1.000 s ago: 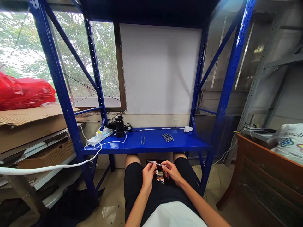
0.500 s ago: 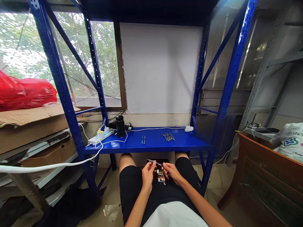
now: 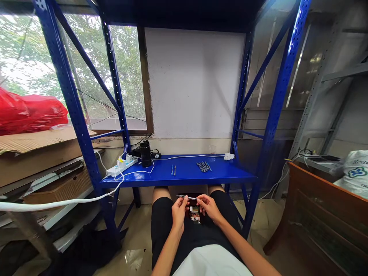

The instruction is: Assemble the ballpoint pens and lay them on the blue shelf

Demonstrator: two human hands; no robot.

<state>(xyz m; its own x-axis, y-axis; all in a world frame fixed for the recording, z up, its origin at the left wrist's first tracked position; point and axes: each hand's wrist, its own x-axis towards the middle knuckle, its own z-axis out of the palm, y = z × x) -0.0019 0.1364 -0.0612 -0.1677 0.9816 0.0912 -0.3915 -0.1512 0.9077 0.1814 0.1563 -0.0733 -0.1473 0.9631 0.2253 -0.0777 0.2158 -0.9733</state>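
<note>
Over my lap I hold a slim dark pen (image 3: pixel 191 197) level between my two hands. My left hand (image 3: pixel 179 211) is closed around its middle, with one end poking out to the left. The fingertips of my right hand (image 3: pixel 209 207) pinch the other end. Fine detail on the pen is too small to make out. Below the hands lies a dark printed packet (image 3: pixel 194 214) with gold and red markings. On the blue shelf (image 3: pixel 161 179) in front, several similar pens (image 3: pixel 204 166) lie side by side, and two pens (image 3: pixel 173 170) lie apart to the left.
A white power strip (image 3: pixel 122 167) with cables and a black bottle (image 3: pixel 145 153) stand at the shelf's left end. Crumpled white plastic (image 3: pixel 229 156) lies at the right rear. Blue uprights (image 3: pixel 276 111) flank the shelf; a wooden chair (image 3: pixel 319 207) stands at right.
My knees have drawn closer together. The pen has turned slightly toward level, and my right hand's fingers have shifted at its end. Both hands still hold it.
</note>
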